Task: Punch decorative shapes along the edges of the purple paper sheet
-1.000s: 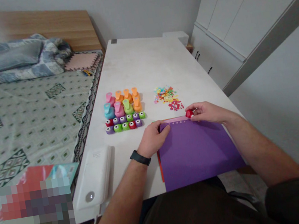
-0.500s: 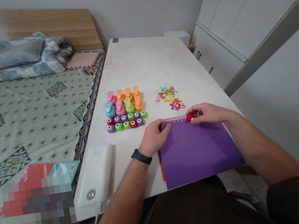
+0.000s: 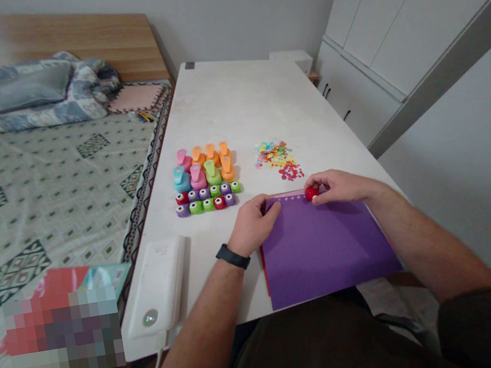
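Observation:
A purple paper sheet (image 3: 321, 246) lies at the near edge of the white table (image 3: 237, 104), with a row of small holes along its far edge. My left hand (image 3: 252, 226) rests curled on the sheet's far left corner, pressing it down; a black band is on that wrist. My right hand (image 3: 339, 186) pinches a small red paper punch (image 3: 311, 193) set on the sheet's far edge. A red sheet edge peeks out under the purple one.
A block of coloured paper punches (image 3: 205, 181) stands left of centre. A heap of punched confetti (image 3: 279, 159) lies beyond my right hand. A white power bank (image 3: 157, 288) with a cable sits at the near left. A bed is on the left, white cabinets on the right.
My right hand has brought the red punch slightly down and left onto the sheet's far edge. My left hand has stayed on the corner.

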`<state>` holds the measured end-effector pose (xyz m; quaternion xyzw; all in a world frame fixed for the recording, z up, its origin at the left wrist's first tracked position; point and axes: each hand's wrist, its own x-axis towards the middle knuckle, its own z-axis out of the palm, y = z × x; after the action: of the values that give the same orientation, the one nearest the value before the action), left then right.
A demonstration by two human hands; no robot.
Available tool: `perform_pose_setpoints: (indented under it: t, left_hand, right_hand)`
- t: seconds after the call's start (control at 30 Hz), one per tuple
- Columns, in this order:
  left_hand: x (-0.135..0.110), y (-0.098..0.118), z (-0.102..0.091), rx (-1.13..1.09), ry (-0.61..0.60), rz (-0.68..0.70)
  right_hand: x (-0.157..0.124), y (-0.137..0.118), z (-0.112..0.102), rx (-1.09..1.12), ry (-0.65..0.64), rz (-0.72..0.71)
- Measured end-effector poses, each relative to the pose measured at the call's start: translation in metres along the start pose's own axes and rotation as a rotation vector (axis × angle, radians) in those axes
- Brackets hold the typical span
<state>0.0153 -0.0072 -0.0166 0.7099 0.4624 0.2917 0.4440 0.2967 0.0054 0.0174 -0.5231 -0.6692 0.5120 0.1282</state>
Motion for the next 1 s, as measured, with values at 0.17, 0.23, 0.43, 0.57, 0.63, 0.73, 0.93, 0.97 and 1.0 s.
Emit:
perform_pose_setpoints:
  t: [0.17, 0.23, 0.43, 0.57, 0.63, 0.73, 0.93, 0.97, 1.0]
  left_hand:
    - [-0.0001, -0.0001, 0.0005, 0.001, -0.002, -0.009]
    - [-0.0001, 0.0001, 0.0003, 0.004, 0.0, -0.012]
    - [-0.0003, 0.0026, -0.0002, 0.013, 0.01, -0.008]
    - [-0.0001, 0.0036, 0.0001, 0.025, 0.019, -0.002]
    - [-0.0001, 0.0034, 0.0002, 0.025, 0.02, -0.002]
    - [-0.0002, 0.0024, 0.0004, 0.017, 0.02, -0.004]
    - [-0.0003, 0.0004, 0.001, 0.017, 0.019, 0.002]
    - [-0.0002, 0.0002, 0.001, 0.023, 0.017, 0.003]
    - [-0.0001, 0.0001, 0.0009, 0.028, 0.017, 0.005]
  right_hand:
    - [0.0008, -0.001, 0.0018, 0.024, 0.003, 0.008]
    - [0.0011, -0.0003, 0.0029, 0.037, 0.011, 0.014]
    - [0.0017, 0.0031, 0.0035, 0.024, 0.023, 0.012]
    - [0.0007, 0.0016, 0.0041, 0.015, 0.032, 0.002]
    - [0.0002, 0.0002, 0.0052, 0.027, 0.035, 0.0]
    - [-0.0003, -0.0012, 0.0067, 0.052, 0.034, 0.0]
    - [0.0001, 0.0009, 0.0064, 0.06, 0.017, -0.002]
    - [0.0004, 0.0017, 0.0061, 0.059, 0.014, -0.005]
    - [0.0007, 0.0025, 0.0059, 0.056, 0.014, -0.007]
